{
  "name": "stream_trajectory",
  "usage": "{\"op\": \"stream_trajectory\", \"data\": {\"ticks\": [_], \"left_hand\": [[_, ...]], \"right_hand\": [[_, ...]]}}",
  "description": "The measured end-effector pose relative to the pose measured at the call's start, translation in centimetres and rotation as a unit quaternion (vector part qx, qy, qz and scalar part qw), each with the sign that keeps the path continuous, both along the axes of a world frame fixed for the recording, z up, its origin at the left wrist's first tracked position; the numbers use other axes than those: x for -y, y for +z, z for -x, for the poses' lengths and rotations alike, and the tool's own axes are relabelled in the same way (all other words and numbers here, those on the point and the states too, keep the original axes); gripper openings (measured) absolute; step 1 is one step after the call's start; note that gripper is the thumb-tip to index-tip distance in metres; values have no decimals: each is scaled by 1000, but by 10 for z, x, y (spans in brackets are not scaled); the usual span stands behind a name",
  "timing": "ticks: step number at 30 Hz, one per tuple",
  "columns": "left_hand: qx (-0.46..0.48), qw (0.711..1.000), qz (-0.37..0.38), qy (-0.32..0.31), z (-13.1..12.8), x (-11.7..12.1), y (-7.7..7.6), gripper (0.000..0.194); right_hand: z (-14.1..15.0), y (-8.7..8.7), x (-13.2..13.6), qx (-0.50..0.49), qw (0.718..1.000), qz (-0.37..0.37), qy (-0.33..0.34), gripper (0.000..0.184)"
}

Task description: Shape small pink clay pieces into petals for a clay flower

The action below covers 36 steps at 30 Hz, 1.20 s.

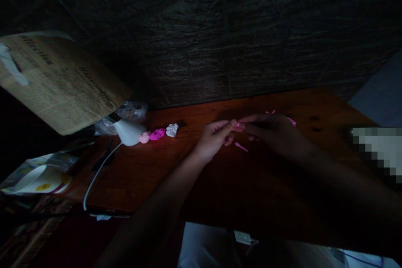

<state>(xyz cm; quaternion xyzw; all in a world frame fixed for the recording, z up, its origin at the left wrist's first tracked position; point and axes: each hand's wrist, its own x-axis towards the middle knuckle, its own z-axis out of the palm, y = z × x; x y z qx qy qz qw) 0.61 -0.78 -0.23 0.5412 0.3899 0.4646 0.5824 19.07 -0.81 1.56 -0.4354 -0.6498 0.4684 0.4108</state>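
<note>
My left hand (215,140) and my right hand (274,132) meet over the wooden table, fingertips pinched together. Between them shows a small pink piece (239,125), mostly covered by the fingers; its kind is unclear in the dim light. Just below the fingers a thin pink strip (241,147) lies on the table. Beyond my right hand lie a little forked pink piece (270,112) and another pink bit (292,121). Off to the left are three crumpled soft lumps in a row: a pale pink lump (145,137), a magenta lump (157,134) and a whitish lump (172,130).
A lamp with a printed paper shade (63,79) and white base (130,132) stands at left, its cable (97,171) running over the edge of the table (150,167). A white cup (42,179) lies at far left. The dark stone-patterned wall (201,37) rises behind.
</note>
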Motion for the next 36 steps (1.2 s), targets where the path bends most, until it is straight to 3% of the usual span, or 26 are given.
{"op": "stream_trajectory", "data": {"ticks": [6, 13, 20, 27, 36], "left_hand": [[58, 995, 77, 10, -1, 4, 7, 18], [76, 989, 130, 1, 0, 4, 11, 23], [59, 992, 115, -11, 1, 5, 10, 27], [64, 990, 121, -28, 3, 4, 11, 32], [48, 995, 88, 28, 3, 1, 11, 29]], "right_hand": [[-2, 2, -1, 3, 999, -36, 1, 31], [-1, 0, 1, 32, 996, -80, 0, 31], [0, -4, 2, 23, 996, -83, -1, 32], [0, 0, 2, 83, 988, -121, -43, 28], [4, 8, 5, 94, 989, -114, -15, 37]]}}
